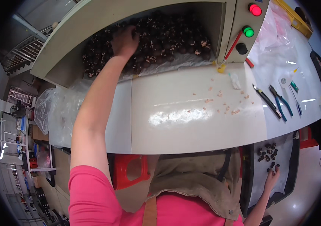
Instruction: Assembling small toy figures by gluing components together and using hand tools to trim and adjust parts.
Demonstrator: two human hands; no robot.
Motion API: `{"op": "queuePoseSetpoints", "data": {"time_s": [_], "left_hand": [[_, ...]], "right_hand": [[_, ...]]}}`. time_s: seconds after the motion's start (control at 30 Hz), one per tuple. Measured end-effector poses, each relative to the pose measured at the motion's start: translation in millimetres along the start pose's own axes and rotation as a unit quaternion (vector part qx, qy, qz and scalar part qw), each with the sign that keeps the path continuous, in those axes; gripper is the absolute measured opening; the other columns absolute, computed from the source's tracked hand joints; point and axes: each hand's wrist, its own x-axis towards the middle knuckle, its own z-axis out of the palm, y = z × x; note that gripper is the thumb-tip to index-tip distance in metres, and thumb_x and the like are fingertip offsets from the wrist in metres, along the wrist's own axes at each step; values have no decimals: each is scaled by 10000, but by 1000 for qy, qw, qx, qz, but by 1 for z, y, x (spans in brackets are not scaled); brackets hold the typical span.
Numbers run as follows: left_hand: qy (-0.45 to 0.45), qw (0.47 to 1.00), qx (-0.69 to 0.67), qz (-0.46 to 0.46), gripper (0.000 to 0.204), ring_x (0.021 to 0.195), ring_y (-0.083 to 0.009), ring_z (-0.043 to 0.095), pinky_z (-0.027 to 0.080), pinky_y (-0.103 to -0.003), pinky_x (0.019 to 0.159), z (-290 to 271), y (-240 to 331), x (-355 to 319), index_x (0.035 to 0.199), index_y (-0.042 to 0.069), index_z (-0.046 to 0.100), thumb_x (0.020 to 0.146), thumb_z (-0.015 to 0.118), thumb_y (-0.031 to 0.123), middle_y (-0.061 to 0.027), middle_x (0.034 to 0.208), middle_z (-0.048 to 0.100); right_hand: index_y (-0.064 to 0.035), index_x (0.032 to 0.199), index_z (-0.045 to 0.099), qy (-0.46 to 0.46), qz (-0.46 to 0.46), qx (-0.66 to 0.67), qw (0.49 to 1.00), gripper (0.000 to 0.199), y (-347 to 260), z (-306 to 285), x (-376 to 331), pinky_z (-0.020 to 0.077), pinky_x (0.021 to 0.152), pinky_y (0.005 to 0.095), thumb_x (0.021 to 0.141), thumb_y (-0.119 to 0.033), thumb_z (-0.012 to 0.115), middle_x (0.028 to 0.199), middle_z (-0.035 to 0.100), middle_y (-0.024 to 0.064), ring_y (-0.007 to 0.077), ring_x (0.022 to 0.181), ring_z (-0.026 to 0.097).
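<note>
White bench [190, 124] fronts a machine hopper [130, 15] heaped with dark round pieces [168, 41]. Left hand [124, 39] is buried in the heap, fingers curled; grip cannot be told. Right hand [271, 177], fingers open, touches a few pieces [268, 150] in a nearly bare tray [292, 177]. Judgement: most remains unmoved.

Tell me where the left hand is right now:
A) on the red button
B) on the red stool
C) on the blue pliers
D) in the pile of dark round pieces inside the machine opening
D: the left hand reaches up into the pile of dark round pieces inside the machine opening, far from the blue pliers.
</note>
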Motion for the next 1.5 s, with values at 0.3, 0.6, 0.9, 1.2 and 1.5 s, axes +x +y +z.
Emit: {"op": "queuePoseSetpoints", "data": {"time_s": [0.3,0.6,0.9,1.2,1.5], "left_hand": [[-41,997,-61,-21,288,930,-288,595,467,-381,815,48,-11,22,1025,133,584,788,650,283,-115,989,627],[84,960,-260,-64,230,890,-279,601,492,-360,761,8,2,-7,998,43,562,857,574,224,-140,940,613],[-506,486,-672,-239,265,814,-111,559,458,-224,674,-150,210,-215,1142,26,495,899,491,130,-61,952,582],[-460,395,-743,-282,274,899,-119,555,442,-267,791,-124,239,-309,1126,22,489,940,480,224,-54,1008,580],[-404,367,-778,-312,304,1012,-128,534,434,-281,899,-123,250,-326,1214,23,470,941,475,157,-76,1131,536]], "right_hand": [[-11,1156,509,-57,18,55,997,279,-99,15,-25,438,756,242,903,-129,519,1047,550,60,121,830,532],[9,979,553,-205,-154,241,936,107,-241,12,-41,434,698,230,885,-17,509,912,542,45,101,798,510],[-4,1072,534,-352,-305,337,818,371,-308,18,-76,427,745,275,747,-88,693,1008,541,99,181,871,519],[-29,1007,531,-383,-237,370,813,396,-274,33,-109,420,746,266,679,-34,753,979,487,76,157,876,502],[-46,945,492,-381,-212,401,806,354,-265,42,-117,412,774,272,689,1,732,967,467,73,159,892,485]]}}
